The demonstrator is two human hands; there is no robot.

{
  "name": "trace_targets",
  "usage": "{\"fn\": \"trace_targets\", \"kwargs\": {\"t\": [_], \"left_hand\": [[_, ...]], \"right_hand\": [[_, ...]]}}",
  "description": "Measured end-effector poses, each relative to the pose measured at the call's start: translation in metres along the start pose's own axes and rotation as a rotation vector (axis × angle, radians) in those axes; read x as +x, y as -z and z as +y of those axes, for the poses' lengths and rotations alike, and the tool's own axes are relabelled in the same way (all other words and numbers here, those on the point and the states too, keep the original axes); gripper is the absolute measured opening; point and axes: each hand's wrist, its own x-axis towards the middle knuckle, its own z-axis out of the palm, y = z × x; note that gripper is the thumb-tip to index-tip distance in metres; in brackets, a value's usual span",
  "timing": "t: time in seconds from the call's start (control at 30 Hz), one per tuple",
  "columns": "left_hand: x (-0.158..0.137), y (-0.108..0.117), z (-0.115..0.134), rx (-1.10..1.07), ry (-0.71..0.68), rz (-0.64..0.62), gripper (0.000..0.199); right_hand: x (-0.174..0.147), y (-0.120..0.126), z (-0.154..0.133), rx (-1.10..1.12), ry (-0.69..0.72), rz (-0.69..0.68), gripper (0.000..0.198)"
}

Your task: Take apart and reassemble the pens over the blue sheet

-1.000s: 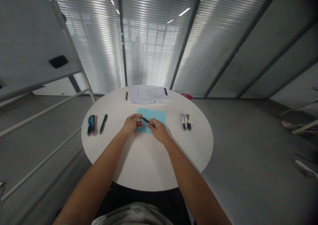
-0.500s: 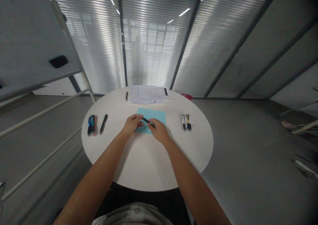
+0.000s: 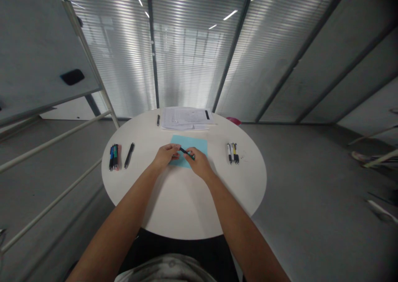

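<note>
Head view: best to grip the pen [image 3: 184, 151] lightly and steady it from both ends. Pinched over the blue sheet [image 3: 197, 141], on the 12 o'clock side of the desk [image 3: 183, 207], at its 10 o'clock end by the left hand [image 3: 165, 154] and at 4 o'clock by the right hand [image 3: 198, 161], with forearms [image 3: 144, 190] angled in from 7 and 5.

Slatted blinds [image 3: 188, 66], grey board [image 3: 34, 37], pink object [image 3: 234, 120] (partly hidden)

Left hand [image 3: 164, 156] and right hand [image 3: 198, 161] hold dark pen [image 3: 184, 151] over blue sheet [image 3: 200, 143], round white surface [image 3: 183, 211]; paper stack [image 3: 186, 118] far; pen cluster [image 3: 115, 156] left, pen row [image 3: 233, 153] right.
</note>
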Motion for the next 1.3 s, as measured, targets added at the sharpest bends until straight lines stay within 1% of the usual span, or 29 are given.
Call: {"fn": "trace_targets", "kwargs": {"t": [0.13,0.27,0.43,0.57,0.63,0.73,0.83,0.97,1.07,1.17,1.3], "left_hand": [[0.0,0.001,-0.001,-0.008,-0.012,-0.023,0.036],[0.001,0.0,-0.002,0.025,-0.026,0.01,0.036],[-0.001,-0.002,0.001,0.066,-0.033,0.021,0.033],[-0.002,-0.002,0.001,0.045,-0.027,0.018,0.032],[-0.002,-0.002,0.0,0.035,-0.027,0.015,0.032],[-0.001,-0.001,0.0,0.065,-0.065,0.007,0.031],[-0.002,0.0,0.001,0.102,-0.102,0.004,0.031],[-0.003,0.002,0.004,0.062,-0.092,-0.022,0.033],[-0.004,0.003,0.005,0.047,-0.083,-0.026,0.035],[-0.005,0.004,0.005,0.051,-0.065,-0.02,0.038],[-0.004,0.005,0.004,0.055,-0.074,-0.038,0.042]], "right_hand": [[0.001,-0.001,0.002,0.071,0.002,-0.016,0.022],[0.0,0.001,0.001,0.085,-0.002,-0.058,0.023],[-0.002,0.007,-0.002,-0.077,0.038,-0.04,0.026],[-0.004,0.01,-0.006,-0.226,0.061,-0.002,0.03],[-0.005,0.01,-0.009,-0.268,0.064,-0.004,0.031],[-0.005,0.01,-0.012,-0.283,0.09,-0.039,0.03],[-0.004,0.01,-0.012,-0.249,0.091,-0.047,0.025],[-0.003,0.007,-0.006,-0.22,0.039,-0.035,0.02],[-0.002,0.006,-0.003,-0.221,0.053,-0.052,0.015],[-0.003,0.009,-0.004,-0.285,0.068,-0.05,0.017],[-0.005,0.013,-0.01,-0.372,0.108,-0.071,0.024]]}}
